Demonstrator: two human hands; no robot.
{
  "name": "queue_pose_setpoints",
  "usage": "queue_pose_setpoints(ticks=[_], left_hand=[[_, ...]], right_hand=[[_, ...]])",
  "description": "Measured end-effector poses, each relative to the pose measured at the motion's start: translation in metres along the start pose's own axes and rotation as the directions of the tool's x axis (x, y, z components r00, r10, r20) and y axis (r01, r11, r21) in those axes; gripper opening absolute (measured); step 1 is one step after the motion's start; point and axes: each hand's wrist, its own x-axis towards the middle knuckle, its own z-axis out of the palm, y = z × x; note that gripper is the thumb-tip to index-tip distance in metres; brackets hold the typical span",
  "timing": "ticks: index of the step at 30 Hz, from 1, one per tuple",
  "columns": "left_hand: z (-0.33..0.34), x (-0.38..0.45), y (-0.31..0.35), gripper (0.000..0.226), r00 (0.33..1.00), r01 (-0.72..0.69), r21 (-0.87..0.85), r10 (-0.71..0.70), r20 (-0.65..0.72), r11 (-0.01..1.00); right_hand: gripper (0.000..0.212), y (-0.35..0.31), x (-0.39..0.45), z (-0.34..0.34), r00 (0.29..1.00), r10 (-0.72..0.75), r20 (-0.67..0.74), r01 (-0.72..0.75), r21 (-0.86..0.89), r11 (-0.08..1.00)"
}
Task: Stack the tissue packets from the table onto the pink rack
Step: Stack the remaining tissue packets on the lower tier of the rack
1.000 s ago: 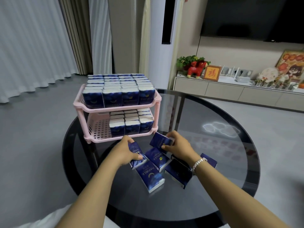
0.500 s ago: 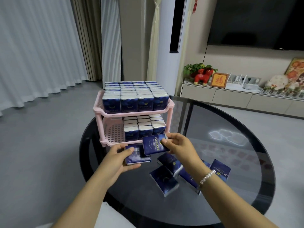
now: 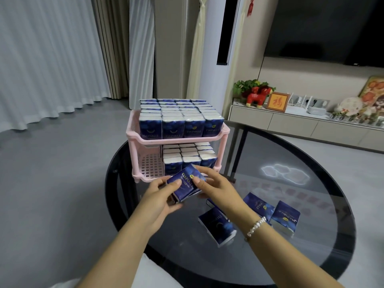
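Observation:
A pink two-tier rack (image 3: 133,132) stands at the far left of the round glass table (image 3: 311,183). Its top tier is packed with upright blue tissue packets (image 3: 182,121); the lower tier holds several more (image 3: 187,156), with bare grid floor on its left side. Both hands hold two stacked tissue packets (image 3: 185,188) just in front of the lower tier. My left hand (image 3: 158,196) grips them from the left and underneath, my right hand (image 3: 214,188) pinches the top one from the right. Three loose packets (image 3: 218,225) (image 3: 257,204) (image 3: 286,217) lie on the glass by my right forearm.
The table's black rim (image 3: 110,183) curves close to the rack's left foot. A long low cabinet (image 3: 291,123) with ornaments runs along the right wall under a dark TV (image 3: 324,28). Curtains (image 3: 52,55) hang at the left over grey floor.
Each hand lifted a packet off the table, then the two packets were brought together into one stack held by both hands before the lower tier. The camera moved closer and left.

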Motion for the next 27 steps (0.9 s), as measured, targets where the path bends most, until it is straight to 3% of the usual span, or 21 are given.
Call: queue_pose_setpoints(ticks=[8, 13, 19, 24, 27], left_hand=[[0.003, -0.006, 0.004, 0.022, 0.995, -0.056, 0.33, 0.024, 0.102, 0.942], [0.007, -0.003, 0.0, 0.036, 0.997, -0.051, 0.287, 0.032, 0.069, 0.957], [0.009, -0.002, -0.004, 0.032, 0.994, -0.049, 0.283, 0.021, 0.103, 0.958], [0.009, -0.002, -0.004, 0.025, 0.992, -0.06, 0.299, 0.024, 0.121, 0.952], [0.007, 0.0, -0.003, 0.024, 0.998, -0.048, 0.275, 0.033, 0.057, 0.96]], right_hand=[[0.033, -0.009, 0.005, -0.009, 0.99, 0.055, 0.13, -0.063, 0.055, 0.997], [0.025, -0.006, 0.01, -0.01, 0.995, 0.044, 0.093, -0.057, 0.147, 0.987], [0.023, -0.003, 0.01, -0.004, 0.998, -0.058, 0.034, 0.058, -0.017, 0.998], [0.032, -0.012, 0.01, -0.018, 0.99, 0.003, 0.143, 0.015, -0.123, 0.992], [0.035, -0.019, 0.019, -0.037, 0.999, 0.051, 0.004, -0.045, -0.412, 0.91]])
